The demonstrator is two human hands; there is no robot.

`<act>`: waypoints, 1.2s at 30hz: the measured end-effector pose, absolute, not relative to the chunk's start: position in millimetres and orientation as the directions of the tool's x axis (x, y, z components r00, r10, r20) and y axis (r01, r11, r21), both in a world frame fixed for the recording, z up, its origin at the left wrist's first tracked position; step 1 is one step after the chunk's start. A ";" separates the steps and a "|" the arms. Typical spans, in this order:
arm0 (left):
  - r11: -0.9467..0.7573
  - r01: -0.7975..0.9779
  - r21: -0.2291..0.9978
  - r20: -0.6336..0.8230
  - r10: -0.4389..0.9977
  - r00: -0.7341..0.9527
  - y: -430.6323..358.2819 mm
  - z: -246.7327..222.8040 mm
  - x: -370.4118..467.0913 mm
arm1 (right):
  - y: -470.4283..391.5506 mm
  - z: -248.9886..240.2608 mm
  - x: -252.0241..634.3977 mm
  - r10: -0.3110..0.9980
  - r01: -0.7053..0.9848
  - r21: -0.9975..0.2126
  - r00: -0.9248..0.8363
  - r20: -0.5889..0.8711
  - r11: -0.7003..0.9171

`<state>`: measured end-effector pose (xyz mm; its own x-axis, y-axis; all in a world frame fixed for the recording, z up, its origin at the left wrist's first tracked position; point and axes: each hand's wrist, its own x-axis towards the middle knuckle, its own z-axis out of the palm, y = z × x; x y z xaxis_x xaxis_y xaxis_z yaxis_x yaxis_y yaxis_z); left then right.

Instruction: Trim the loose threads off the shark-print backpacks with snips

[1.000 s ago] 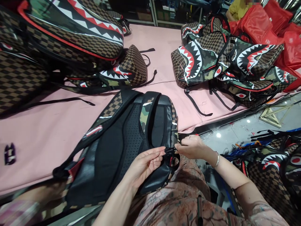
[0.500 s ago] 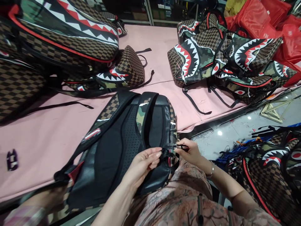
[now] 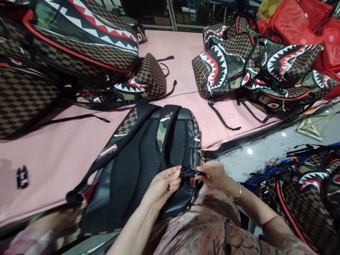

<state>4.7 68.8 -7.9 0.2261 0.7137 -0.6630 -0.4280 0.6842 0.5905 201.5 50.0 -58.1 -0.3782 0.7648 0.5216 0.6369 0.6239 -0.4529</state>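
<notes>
**Strap (image 3: 188, 173) pinched at the backpack's (image 3: 127, 177) right edge**

Nearest is the person's floral dress (image 3: 191, 230). Just beyond it lies the backpack, back panel up, its far part on the pink table (image 3: 61, 148) and its near part out past the table's edge.

The left hand (image 3: 168, 181) has thumb and forefinger closed on the black strap, its other fingers curled in loosely. The right hand (image 3: 212, 174) pinches from the opposite side, thumb and forefinger together — which part it grips is too small to tell. A bracelet (image 3: 239, 191) rings that wrist.

At the lower left, plaid cloth (image 3: 32, 242) shows, blurred. Beyond the right forearm lie more bags (image 3: 302, 198), below table height; a wooden frame (image 3: 308, 129) stands farther off on the floor (image 3: 249, 166).

A small dark item (image 3: 22, 177) lies on the table, well left of the backpack — too blurred to name. Farther back are 2 heaps of checked bags with toothed mouths, a left heap (image 3: 106, 53) and a right heap (image 3: 236, 46). Red pouches (image 3: 289, 28) crowd behind the latter, near a person in yellow (image 3: 264, 9). Cabinets (image 3: 186, 16) line the back.
</notes>
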 end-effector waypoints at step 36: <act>-0.206 0.861 0.465 0.175 0.975 0.138 47.2 -1.2 -0.6 | 25.6 -66.3 198.7 0.994 0.134 -0.988 0.070 0.082 0.072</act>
<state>-0.6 47.2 -1.2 0.1381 0.9747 0.1755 0.8608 -0.2058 0.4654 198.7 25.6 -66.3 0.0704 0.9941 0.0822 0.1336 0.0723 -0.9884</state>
